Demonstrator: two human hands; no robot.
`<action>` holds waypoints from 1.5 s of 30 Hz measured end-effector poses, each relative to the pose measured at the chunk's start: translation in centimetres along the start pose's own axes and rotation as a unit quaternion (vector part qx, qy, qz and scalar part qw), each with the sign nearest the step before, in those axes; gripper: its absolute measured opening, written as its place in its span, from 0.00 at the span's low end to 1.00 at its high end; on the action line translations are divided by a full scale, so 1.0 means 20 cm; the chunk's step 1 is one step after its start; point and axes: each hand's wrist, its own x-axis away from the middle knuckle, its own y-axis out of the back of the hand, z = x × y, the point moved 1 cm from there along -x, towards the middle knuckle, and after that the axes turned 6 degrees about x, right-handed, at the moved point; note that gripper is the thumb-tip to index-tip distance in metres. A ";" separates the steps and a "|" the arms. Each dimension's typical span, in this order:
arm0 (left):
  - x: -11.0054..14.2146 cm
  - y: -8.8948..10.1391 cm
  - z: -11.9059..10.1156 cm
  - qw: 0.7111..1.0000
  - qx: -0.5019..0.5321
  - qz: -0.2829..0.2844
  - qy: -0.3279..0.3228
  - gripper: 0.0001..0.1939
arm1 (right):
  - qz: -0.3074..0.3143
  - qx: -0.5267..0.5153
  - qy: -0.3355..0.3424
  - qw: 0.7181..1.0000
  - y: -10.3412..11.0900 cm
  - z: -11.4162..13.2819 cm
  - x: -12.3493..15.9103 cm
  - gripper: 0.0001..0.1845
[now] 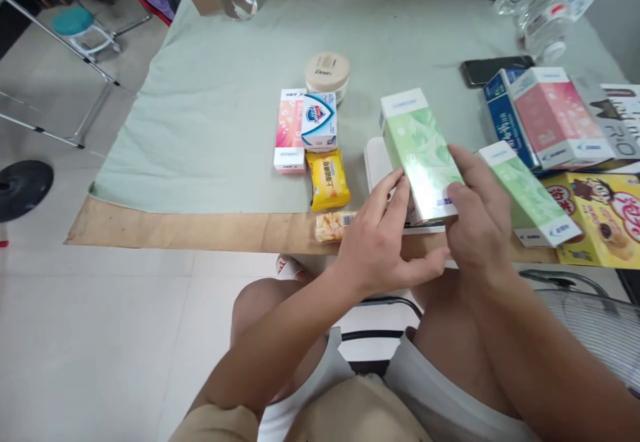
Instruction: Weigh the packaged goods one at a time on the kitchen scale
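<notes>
My right hand (477,219) grips a long green-and-white carton (420,152) by its near right side, thumb on top. The carton is held tilted over a flat white thing with rounded corners (377,162), which it mostly hides. Against the carton's near left edge rest the fingertips of my left hand (383,245), its fingers stretched out and its thumb spread apart. A small clear-wrapped snack-like packet (333,227) lies beside the left hand, partly covered by it. Just right of my right hand is a second green carton (533,195).
To the left stand a Dove tub (327,75), a pink carton (290,129), a blue-and-white soap box (319,122) and a yellow packet (328,179). At right are a phone (495,69), a blue box (507,119), a pink box (563,119), a yellow box (600,219) and clear bottles (545,25).
</notes>
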 end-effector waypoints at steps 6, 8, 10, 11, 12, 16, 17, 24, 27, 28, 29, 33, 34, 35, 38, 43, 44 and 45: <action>-0.06 -0.15 -0.03 0.998 -0.009 0.028 0.061 0.41 | 0.022 0.039 -0.095 0.994 0.07 -0.11 -0.04 0.28; -0.10 -0.17 0.00 0.997 -0.019 0.011 0.072 0.36 | 0.062 0.052 -0.074 0.994 0.07 -0.14 -0.06 0.28; -0.12 -0.17 0.03 0.995 -0.036 -0.012 0.096 0.31 | 0.090 0.068 -0.049 0.992 0.07 -0.16 -0.07 0.28; -0.13 -0.16 0.05 0.993 -0.048 -0.026 0.107 0.31 | 0.095 0.074 -0.043 0.992 0.07 -0.17 -0.07 0.29; -0.13 -0.15 0.06 0.991 -0.061 -0.039 0.114 0.31 | 0.095 0.075 -0.042 0.992 0.08 -0.18 -0.07 0.29; -0.13 -0.12 0.03 0.989 -0.078 -0.044 0.120 0.34 | 0.054 0.069 -0.031 0.996 0.10 -0.18 -0.04 0.31; -0.12 -0.12 0.02 0.989 -0.069 -0.034 0.123 0.35 | 0.046 0.070 -0.019 0.996 0.11 -0.17 -0.04 0.32; -0.12 -0.19 -0.02 0.988 -0.025 0.033 0.147 0.40 | 0.074 0.081 0.023 0.994 0.08 -0.12 -0.01 0.34; -0.14 -0.24 -0.01 0.992 -0.013 0.056 0.114 0.39 | 0.053 0.086 -0.023 0.995 0.08 -0.14 -0.03 0.25; -0.14 -0.25 -0.01 0.993 -0.005 0.068 0.099 0.38 | 0.042 0.083 -0.032 0.995 0.10 -0.15 -0.04 0.23; -0.15 -0.27 -0.01 0.993 0.004 0.081 0.084 0.38 | 0.029 0.078 -0.033 0.996 0.13 -0.16 -0.05 0.22; -0.18 -0.36 -0.05 0.991 0.059 0.117 0.017 0.37 | -0.046 0.073 0.018 0.996 0.32 -0.23 -0.06 0.21; -0.18 -0.39 -0.06 0.990 0.074 0.123 0.008 0.38 | -0.061 0.078 0.034 0.995 0.38 -0.26 -0.06 0.20; -0.18 -0.43 -0.08 0.987 0.088 0.133 0.007 0.38 | -0.072 0.085 0.048 0.993 0.44 -0.30 -0.05 0.20; -0.18 -0.55 -0.12 0.975 0.129 0.178 0.045 0.38 | -0.087 0.119 0.069 0.987 0.62 -0.43 -0.02 0.20; -0.18 -0.70 -0.16 0.940 0.182 0.248 0.146 0.43 | -0.062 0.154 0.042 0.985 0.75 -0.59 0.05 0.20; -0.18 -0.72 -0.15 0.935 0.189 0.254 0.160 0.46 | -0.057 0.150 0.038 0.986 0.75 -0.60 0.06 0.19; -0.18 -0.73 -0.15 0.930 0.195 0.260 0.171 0.48 | -0.055 0.148 0.035 0.987 0.74 -0.60 0.06 0.19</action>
